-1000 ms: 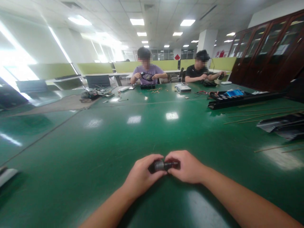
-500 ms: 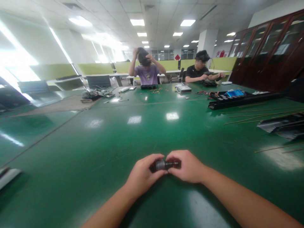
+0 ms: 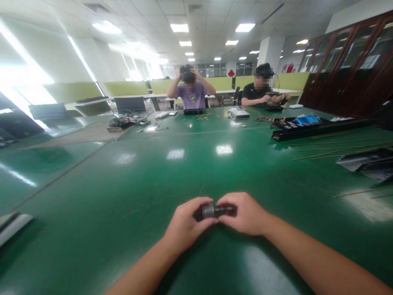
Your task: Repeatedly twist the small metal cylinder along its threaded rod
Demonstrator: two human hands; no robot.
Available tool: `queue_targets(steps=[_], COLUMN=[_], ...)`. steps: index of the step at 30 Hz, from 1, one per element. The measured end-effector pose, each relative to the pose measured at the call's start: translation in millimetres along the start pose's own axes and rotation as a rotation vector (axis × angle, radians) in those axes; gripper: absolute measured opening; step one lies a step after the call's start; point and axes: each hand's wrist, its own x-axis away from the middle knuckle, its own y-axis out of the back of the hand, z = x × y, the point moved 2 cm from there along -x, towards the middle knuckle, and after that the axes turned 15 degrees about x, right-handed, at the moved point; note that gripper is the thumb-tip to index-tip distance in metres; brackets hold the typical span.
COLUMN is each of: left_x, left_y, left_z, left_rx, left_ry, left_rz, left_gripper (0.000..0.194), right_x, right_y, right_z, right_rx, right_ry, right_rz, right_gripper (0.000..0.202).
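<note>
My left hand (image 3: 187,223) and my right hand (image 3: 244,213) meet over the green table (image 3: 147,176), near its front edge. Between them I hold a small cylindrical part (image 3: 211,211), grey metal at the left end and dark at the right. The left fingers wrap the grey end, and the right fingertips pinch the dark end. Both hands rest low, close to the tabletop. My palms hide much of the part.
Two people sit at the table's far side, one (image 3: 192,92) with hands raised to the head, one (image 3: 260,92) bent over small parts. A long black tray (image 3: 310,129), thin rods (image 3: 331,151) and dark sheets (image 3: 365,162) lie on the right. A grey object (image 3: 12,227) sits at the left edge.
My hands have stayed together on the part, barely shifting. The person in the purple shirt raised both hands from the table to the head.
</note>
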Motion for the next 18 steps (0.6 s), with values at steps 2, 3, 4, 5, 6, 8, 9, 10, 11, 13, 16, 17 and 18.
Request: queue_targets(steps=[2,3,4,5,6,8,9,10,11,13,16,17,18], left_x=[-0.5,-0.8,-1.0,-1.3,-1.5,-2.0,-2.2,-2.3,-2.3,-1.9,-0.8,-0.4,-0.2], left_y=[-0.1,-0.3,-0.5,-0.8,-1.2,-2.3,-2.8,-3.2,-3.4,-3.3,-2.0,-1.5,-1.0], left_z=[0.2,0.0,-0.3,-0.8,-1.3,-2.0,-2.0,-1.8,-1.3,0.4,2.7,2.9,2.9], left_rx=[-0.004,-0.008,-0.011,-0.011,-0.009,0.001,0.007,0.009,0.007,-0.015,-0.045,-0.044,-0.039], left_ry=[-0.018,-0.023,-0.029,-0.033,-0.036,-0.04,-0.039,-0.037,-0.033,-0.015,0.015,0.019,0.02], left_rz=[0.0,-0.001,-0.006,-0.013,-0.018,-0.016,-0.008,0.002,0.011,0.031,0.053,0.054,0.053], left_gripper=[0.032,0.03,0.029,0.029,0.029,0.029,0.028,0.028,0.028,0.027,0.027,0.027,0.027], right_x=[0.2,0.5,0.8,1.2,1.5,2.0,2.2,2.2,2.3,2.5,3.2,3.4,3.6], right_y=[0.2,0.1,0.0,-0.2,-0.5,-1.2,-1.5,-1.6,-1.7,-1.4,-0.2,0.3,0.9], right_z=[0.4,0.4,0.4,0.4,0.4,0.5,0.6,0.9,1.1,1.8,2.8,3.1,3.4], right_rx=[0.011,0.015,0.016,0.016,0.017,0.019,0.021,0.022,0.023,0.019,0.012,0.013,0.016], right_ry=[0.008,0.01,0.011,0.011,0.01,0.01,0.011,0.012,0.013,0.019,0.034,0.038,0.041], right_rz=[-0.007,-0.011,-0.014,-0.016,-0.015,-0.01,-0.006,-0.004,-0.002,0.0,0.003,0.002,-0.001], right_gripper=[0.02,0.02,0.02,0.021,0.021,0.021,0.021,0.021,0.021,0.02,0.023,0.024,0.025])
